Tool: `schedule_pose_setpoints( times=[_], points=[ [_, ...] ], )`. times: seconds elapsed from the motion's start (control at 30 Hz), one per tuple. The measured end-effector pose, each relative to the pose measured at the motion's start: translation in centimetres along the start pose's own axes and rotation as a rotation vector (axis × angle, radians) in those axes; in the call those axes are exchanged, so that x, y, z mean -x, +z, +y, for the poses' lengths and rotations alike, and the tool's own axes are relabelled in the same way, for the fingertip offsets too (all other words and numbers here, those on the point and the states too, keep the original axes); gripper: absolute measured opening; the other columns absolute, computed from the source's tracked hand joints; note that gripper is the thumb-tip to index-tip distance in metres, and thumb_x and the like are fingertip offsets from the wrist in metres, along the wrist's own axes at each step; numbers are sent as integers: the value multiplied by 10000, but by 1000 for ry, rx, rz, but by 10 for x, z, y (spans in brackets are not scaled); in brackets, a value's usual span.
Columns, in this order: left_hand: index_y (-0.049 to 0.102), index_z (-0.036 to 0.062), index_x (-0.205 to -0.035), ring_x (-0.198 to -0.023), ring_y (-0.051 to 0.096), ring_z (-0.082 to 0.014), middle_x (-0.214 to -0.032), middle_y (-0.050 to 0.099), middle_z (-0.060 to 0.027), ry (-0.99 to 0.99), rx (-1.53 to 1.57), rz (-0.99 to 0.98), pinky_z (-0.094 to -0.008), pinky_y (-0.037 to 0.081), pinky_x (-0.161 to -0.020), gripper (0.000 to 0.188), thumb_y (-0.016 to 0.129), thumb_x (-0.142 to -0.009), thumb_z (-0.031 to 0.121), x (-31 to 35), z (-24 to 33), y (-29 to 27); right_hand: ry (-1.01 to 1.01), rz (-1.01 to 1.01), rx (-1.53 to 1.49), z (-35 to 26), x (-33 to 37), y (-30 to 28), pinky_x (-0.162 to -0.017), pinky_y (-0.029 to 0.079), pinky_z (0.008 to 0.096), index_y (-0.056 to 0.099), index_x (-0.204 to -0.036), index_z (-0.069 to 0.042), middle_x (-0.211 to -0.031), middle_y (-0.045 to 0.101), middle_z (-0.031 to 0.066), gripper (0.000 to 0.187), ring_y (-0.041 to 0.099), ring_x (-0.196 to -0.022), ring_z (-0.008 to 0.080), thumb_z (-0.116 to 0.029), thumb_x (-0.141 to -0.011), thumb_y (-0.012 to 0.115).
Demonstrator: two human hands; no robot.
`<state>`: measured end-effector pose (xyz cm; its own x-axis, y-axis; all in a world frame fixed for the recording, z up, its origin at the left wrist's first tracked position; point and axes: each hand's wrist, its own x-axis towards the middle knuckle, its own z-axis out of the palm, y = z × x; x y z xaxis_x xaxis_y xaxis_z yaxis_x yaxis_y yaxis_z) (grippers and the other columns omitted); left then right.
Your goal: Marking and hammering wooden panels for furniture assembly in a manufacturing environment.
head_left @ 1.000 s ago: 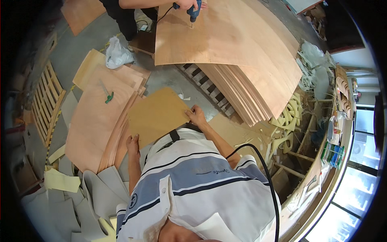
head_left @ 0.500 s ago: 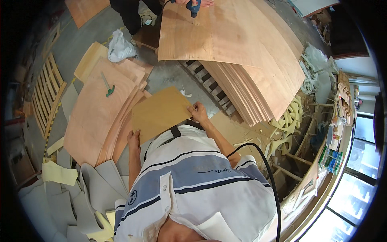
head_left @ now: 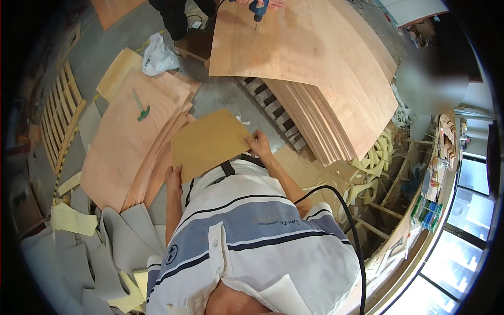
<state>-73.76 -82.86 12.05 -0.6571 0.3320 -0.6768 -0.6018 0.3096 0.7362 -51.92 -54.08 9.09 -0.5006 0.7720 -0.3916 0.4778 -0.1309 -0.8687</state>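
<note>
Board (head_left: 206,144) edges in left hand (head_left: 173,177), right hand (head_left: 258,144); floor gap (head_left: 220,93) beyond

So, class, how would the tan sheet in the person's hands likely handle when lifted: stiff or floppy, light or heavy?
Probably fairly stiff: the sheet looks flat, though the left hand and right hand hold it only near two corners. Likely light for its size, as its edge looks thin.
</note>
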Motion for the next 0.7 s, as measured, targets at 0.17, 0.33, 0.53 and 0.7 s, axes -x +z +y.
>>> schedule_pose_setpoints(
  times=[0.17,0.33,0.53,0.7],
  points=[
    [581,-84,-1107,-967,607,-206,-1067,641,-142,-1,56,-3,-298,473,-844,310,626,-895,138,4,2,1,65,-18,-19,-16,2,0,-321,413,296,467,-846,12,-595,574,108,299,549,-412,156,-204,-891,669],
    [584,-80,-1092,-959,607,-204,-1063,641,-136,12,46,18,-301,475,-845,299,625,-895,140,6,4,8,34,-9,20,-3,-2,-1,-332,425,296,469,-843,9,-596,568,102,305,562,-426,160,-212,-891,674],
    [585,-70,-1182,-982,618,-203,-1094,651,-146,-63,-4,97,-295,479,-870,356,615,-894,137,5,-4,-1,129,-38,-18,-12,-2,3,-406,463,337,533,-848,13,-647,580,114,349,588,-512,182,-274,-831,730],
    [563,-88,-1199,-949,651,-210,-1069,671,-156,90,116,89,-317,515,-828,372,614,-895,120,-4,-8,-5,90,-87,-14,-38,-1,9,-478,541,321,518,-862,17,-730,586,89,332,603,-634,156,-252,-866,714]
  ],
)
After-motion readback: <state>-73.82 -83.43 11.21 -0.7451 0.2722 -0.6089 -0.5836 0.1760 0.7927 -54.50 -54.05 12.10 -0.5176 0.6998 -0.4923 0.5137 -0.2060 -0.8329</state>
